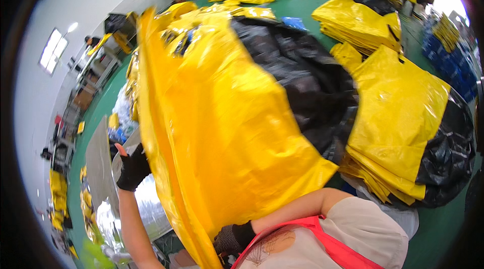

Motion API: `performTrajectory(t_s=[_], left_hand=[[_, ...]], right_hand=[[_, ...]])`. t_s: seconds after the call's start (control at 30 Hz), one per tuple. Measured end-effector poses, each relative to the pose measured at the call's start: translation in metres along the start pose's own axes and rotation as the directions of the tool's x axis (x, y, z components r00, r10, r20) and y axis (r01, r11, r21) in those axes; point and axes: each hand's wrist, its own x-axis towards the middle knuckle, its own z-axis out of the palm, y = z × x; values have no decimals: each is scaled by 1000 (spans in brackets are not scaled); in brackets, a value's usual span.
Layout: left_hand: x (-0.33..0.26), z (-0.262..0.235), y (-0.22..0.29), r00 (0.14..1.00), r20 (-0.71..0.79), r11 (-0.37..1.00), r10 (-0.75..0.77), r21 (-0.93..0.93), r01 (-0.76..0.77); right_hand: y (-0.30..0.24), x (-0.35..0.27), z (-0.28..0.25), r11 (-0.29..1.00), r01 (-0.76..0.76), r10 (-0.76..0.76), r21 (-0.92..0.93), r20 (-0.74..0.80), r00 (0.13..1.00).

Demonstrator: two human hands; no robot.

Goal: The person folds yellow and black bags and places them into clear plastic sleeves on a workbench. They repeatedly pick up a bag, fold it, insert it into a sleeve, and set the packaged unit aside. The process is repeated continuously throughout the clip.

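Observation:
A large glossy yellow plastic-like sheet (pixel 227 123), doubled over along its left side, stands up in front of me and fills the middle of the view. My left hand (pixel 133 168), in a black fingerless glove, is at the sheet's left edge with its thumb stretched out; the other fingers are partly hidden by the sheet. Low down, by my chest, my right hand (pixel 234 237) in a dark knit glove is closed on the sheet's bottom edge, its fingertips out of sight. Black plastic (pixel 302 77) lies along the sheet's right side.
On the right is a stack of folded yellow sheets (pixel 398 123) with black plastic (pixel 446 158) beside it. Another yellow stack (pixel 358 22) lies farther back. Silvery clear film (pixel 151 203) covers a surface at left. Shelves and a distant person (pixel 92 42) are along the wall.

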Motion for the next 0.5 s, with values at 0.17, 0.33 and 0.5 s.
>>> performTrajectory(t_s=[0.17, 0.33, 0.5], left_hand=[[-85, -155, -64, 790, -577, 857, 209, 497, 136], [-104, -115, -53, 532, -832, 921, 155, 317, 227], [-164, -136, -77, 625, -491, 79, 606, 820, 567]], right_hand=[[4, 51, 73, 992, 118, -129, 52, 427, 895], [86, 105, 125, 979, 15, -105, 203, 439, 892], [68, 131, 71, 983, -17, 83, -185, 358, 930]])
